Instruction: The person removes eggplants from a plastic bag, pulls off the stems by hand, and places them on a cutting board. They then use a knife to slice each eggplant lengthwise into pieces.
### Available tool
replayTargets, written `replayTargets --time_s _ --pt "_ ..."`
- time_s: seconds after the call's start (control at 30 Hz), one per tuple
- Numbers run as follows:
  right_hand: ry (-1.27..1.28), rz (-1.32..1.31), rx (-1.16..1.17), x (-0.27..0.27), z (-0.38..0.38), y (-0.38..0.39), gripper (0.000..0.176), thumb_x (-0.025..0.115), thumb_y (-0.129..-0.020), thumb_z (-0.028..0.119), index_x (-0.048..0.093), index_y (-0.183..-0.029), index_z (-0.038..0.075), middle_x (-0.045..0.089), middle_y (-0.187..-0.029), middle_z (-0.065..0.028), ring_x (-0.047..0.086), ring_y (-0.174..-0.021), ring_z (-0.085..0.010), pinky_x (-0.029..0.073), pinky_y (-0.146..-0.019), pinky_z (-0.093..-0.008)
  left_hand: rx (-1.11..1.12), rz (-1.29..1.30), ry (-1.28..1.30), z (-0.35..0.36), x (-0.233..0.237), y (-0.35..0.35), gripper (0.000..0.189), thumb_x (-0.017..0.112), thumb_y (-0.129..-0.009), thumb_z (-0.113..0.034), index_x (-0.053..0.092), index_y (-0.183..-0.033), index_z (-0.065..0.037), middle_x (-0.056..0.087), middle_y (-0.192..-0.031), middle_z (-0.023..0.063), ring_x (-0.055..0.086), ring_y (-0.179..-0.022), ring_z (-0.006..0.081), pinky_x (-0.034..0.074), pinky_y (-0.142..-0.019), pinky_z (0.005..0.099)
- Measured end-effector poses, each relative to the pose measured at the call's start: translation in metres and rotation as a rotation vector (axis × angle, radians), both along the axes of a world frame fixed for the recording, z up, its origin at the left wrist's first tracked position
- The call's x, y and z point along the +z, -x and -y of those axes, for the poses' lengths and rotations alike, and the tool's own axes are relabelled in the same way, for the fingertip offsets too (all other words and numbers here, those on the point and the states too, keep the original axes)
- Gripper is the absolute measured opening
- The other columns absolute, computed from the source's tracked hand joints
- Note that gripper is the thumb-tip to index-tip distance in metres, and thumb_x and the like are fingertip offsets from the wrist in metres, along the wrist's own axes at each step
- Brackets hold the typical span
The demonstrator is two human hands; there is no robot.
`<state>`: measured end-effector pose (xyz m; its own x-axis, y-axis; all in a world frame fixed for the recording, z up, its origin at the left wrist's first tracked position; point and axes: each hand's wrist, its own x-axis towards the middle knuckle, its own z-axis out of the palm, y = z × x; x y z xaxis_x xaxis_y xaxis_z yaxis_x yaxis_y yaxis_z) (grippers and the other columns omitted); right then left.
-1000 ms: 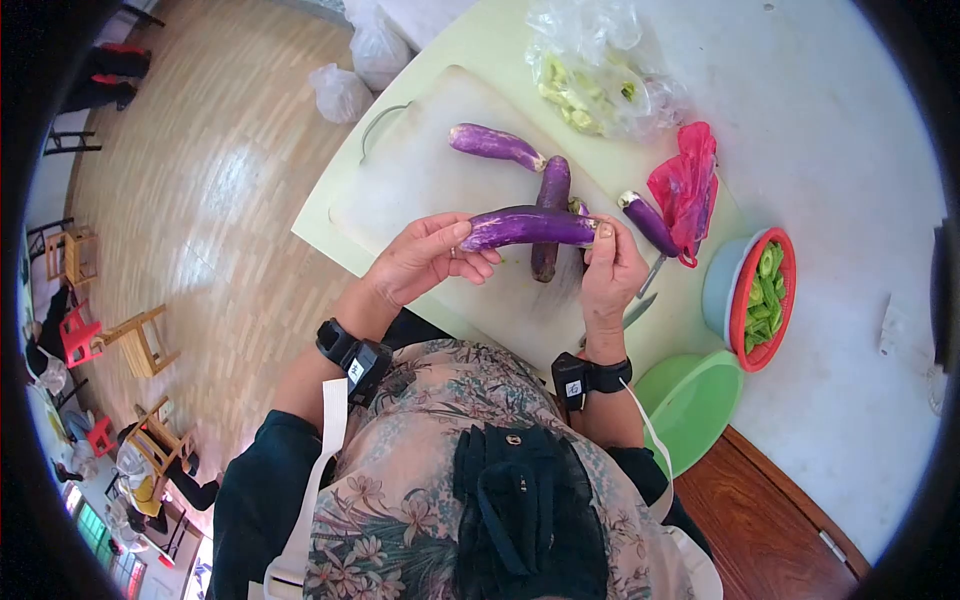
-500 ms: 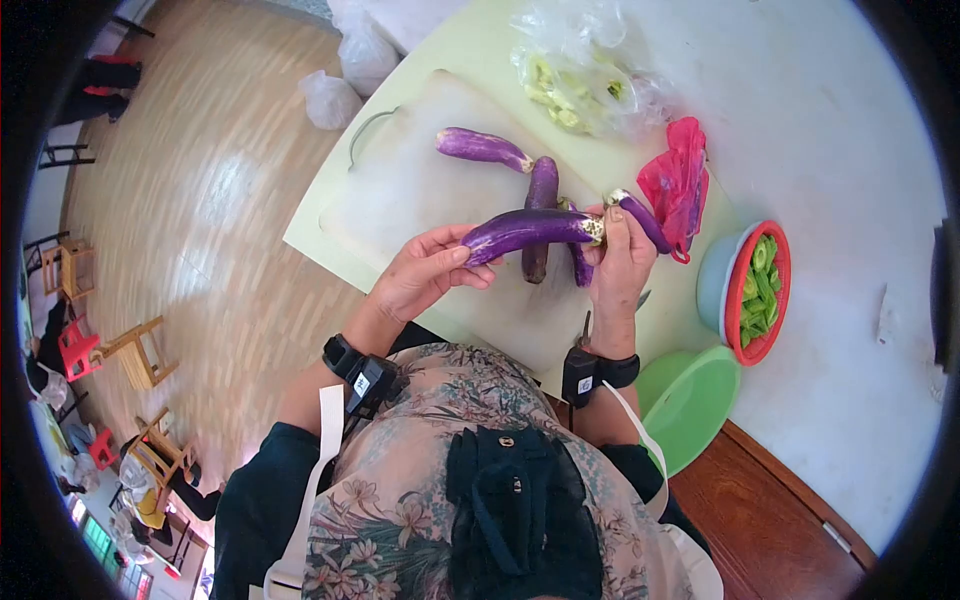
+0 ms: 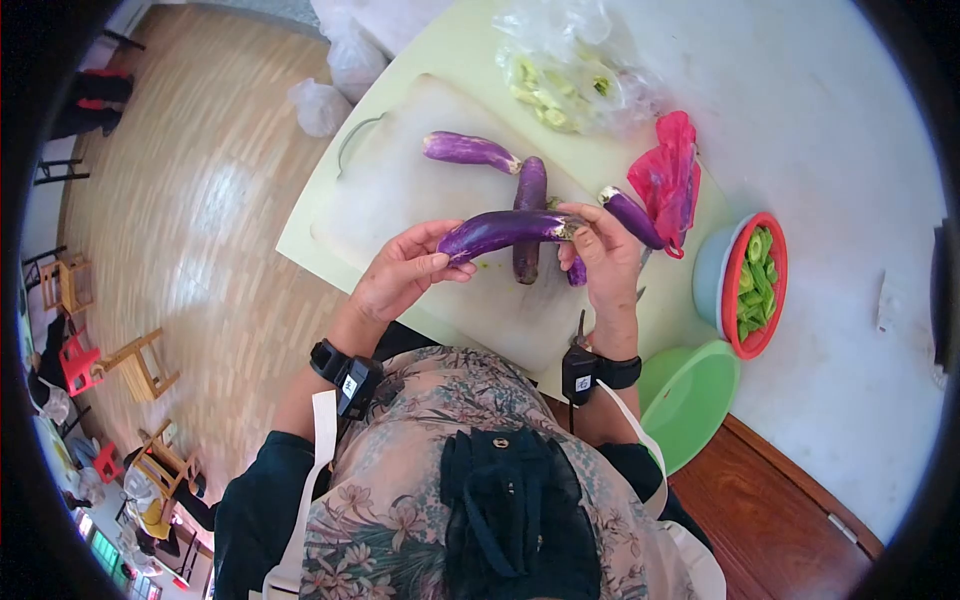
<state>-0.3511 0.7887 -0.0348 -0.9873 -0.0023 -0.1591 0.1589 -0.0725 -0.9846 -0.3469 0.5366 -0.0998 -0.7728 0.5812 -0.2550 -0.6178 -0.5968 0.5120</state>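
Observation:
A long purple eggplant (image 3: 505, 229) is held level in front of me, above the white cutting board (image 3: 385, 205). My left hand (image 3: 405, 268) pinches its smooth left end between thumb and fingers. At the stem end, my right hand (image 3: 606, 255) has thumb and fingers closed on the pale, scarred tip. Behind it on the board lie a lighter eggplant (image 3: 470, 150) and a dark eggplant (image 3: 530, 185). Another, partly hidden by my right hand, shows a purple end (image 3: 577, 271). One more eggplant (image 3: 634, 218) rests right of that hand.
A pink plastic bag (image 3: 668, 180) and a clear bag of green pieces (image 3: 560, 85) lie on the table. To the right stand a red-rimmed basin (image 3: 712, 275) of cut green vegetables and a green basin (image 3: 690, 405). Stools and people are on the floor side at left.
The fingers of my right hand have shifted on the eggplant's stem end, with the forefinger now over its top. The held eggplant has moved slightly left in view.

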Motion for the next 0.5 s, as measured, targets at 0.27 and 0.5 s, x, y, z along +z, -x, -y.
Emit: replayTargets --time_s 0.27,0.5 --pt "-0.029 0.078 -0.006 0.006 0.003 -0.002 0.026 0.064 -0.086 0.008 0.062 -0.109 -0.003 0.060 -0.078 -0.0015 0.051 -0.058 -0.0047 0.040 -0.051 -0.0177 0.037 -0.075 0.087 0.000 0.002 0.000 0.048 0.064 -0.083 -0.006 0.047 -0.128 -0.002 0.059 -0.117 0.0145 0.061 -0.101 0.0252 0.052 -0.088 0.0362" --pt "0.041 0.255 -0.021 -0.021 0.000 -0.035 0.018 0.059 -0.089 0.009 0.066 -0.100 -0.002 0.058 -0.071 -0.0003 0.050 -0.057 -0.0046 0.039 -0.049 -0.0180 -0.015 -0.183 0.314 0.019 -0.002 -0.004 0.043 0.063 -0.082 0.002 0.052 -0.124 0.001 0.059 -0.115 0.0111 0.060 -0.100 0.0190 0.051 -0.091 0.0343"
